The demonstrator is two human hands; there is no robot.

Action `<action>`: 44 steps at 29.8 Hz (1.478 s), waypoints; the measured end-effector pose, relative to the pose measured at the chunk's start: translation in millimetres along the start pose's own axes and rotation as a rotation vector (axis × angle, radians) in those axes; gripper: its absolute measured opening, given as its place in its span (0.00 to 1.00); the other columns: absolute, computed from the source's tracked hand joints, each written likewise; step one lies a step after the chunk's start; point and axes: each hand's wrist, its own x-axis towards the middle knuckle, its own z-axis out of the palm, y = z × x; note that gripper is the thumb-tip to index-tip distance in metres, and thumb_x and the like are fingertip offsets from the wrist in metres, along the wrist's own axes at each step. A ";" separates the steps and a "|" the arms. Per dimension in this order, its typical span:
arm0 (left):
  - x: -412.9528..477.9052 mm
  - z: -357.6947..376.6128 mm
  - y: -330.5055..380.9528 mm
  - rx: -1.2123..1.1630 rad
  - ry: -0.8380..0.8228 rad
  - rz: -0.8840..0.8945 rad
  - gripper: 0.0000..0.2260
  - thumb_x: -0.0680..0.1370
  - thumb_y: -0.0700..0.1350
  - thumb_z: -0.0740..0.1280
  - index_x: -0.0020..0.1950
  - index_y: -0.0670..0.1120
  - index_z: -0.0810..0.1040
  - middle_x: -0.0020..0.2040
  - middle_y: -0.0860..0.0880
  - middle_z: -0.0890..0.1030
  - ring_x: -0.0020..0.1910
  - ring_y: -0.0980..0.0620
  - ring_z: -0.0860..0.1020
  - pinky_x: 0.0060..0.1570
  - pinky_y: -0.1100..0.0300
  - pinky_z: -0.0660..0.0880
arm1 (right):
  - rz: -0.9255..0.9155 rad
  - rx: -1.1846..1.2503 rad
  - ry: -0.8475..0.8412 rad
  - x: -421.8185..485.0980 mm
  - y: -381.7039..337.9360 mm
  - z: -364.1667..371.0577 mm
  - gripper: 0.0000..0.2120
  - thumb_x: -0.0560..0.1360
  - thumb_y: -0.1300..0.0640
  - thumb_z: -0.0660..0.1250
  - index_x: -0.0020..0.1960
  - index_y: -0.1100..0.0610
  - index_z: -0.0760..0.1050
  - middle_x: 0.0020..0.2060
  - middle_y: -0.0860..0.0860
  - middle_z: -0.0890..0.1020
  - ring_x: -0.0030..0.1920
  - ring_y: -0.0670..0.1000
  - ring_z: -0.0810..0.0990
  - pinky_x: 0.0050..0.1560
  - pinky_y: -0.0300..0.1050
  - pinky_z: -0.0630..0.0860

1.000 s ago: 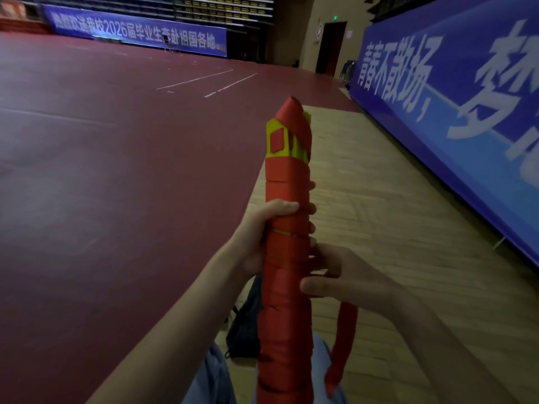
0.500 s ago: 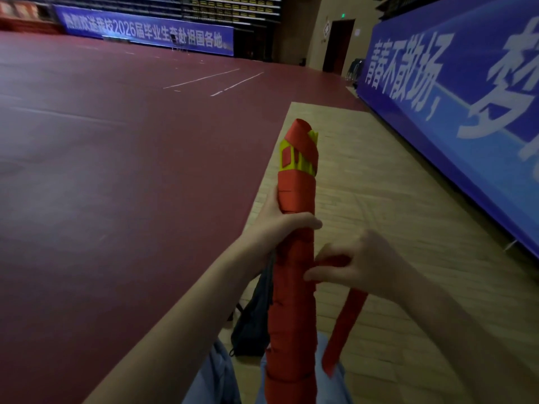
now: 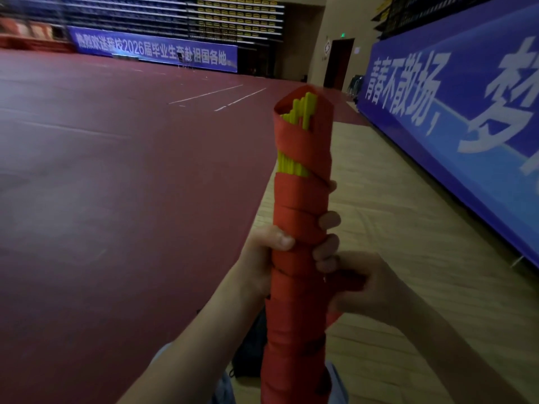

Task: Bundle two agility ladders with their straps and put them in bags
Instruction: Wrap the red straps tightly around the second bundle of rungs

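**Writing.**
- Far blue banner (image 3: 151, 51), white characters: "热烈欢送我校2026届毕业生奔赴祖国各地".
- Side blue banner (image 3: 455, 118) along the right wall, large white characters: "青春不散场,". The next character is cut off by the frame edge.
- Green exit sign (image 3: 343, 34) above a dark doorway (image 3: 338, 64); its text is too small to read.
- No brand or label is legible on the ladder or the bag.

**Task item.**
- Agility ladder bundle (image 3: 300, 199): held near upright at centre frame, in the air above the person's lap and tilted slightly away.
- Yellow rungs (image 3: 303, 112): stacked together, showing at the open top and through one gap lower down.
- Red strap (image 3: 303, 144): wound in a spiral down the whole length of the bundle.

**Hands.**
- Left hand (image 3: 262, 258): grips the bundle at mid-height, with the thumb across the near face. The fingers (image 3: 329, 221) curl round the far side and are clenched on the wrapped strap.
- Right hand (image 3: 376, 287): just beside the bundle and below the left hand. Its fingers are curled, pinching the loose run of the red strap against the bundle's right edge. A short tail of strap hangs beneath it. The finger detail is blurred.

**Surroundings.**
- Black bag (image 3: 250, 348): on the floor behind the bundle's lower part, partly hidden.
- Maroon court floor (image 3: 116, 176) with white lines, to the left.
- Wooden floor (image 3: 408, 228), to the right.
- Tiered seating (image 3: 221, 16), at the rear.
- Blue trouser knees (image 3: 338, 383), at the bottom edge.
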 end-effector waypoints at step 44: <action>6.1 -0.8 9.2 0.506 0.459 -0.103 0.19 0.60 0.47 0.72 0.50 0.50 0.82 0.52 0.48 0.83 0.53 0.49 0.80 0.55 0.49 0.76 | 0.417 0.286 -0.007 10.0 19.4 -12.2 0.32 0.52 0.29 0.73 0.39 0.56 0.76 0.16 0.45 0.66 0.16 0.41 0.60 0.21 0.30 0.58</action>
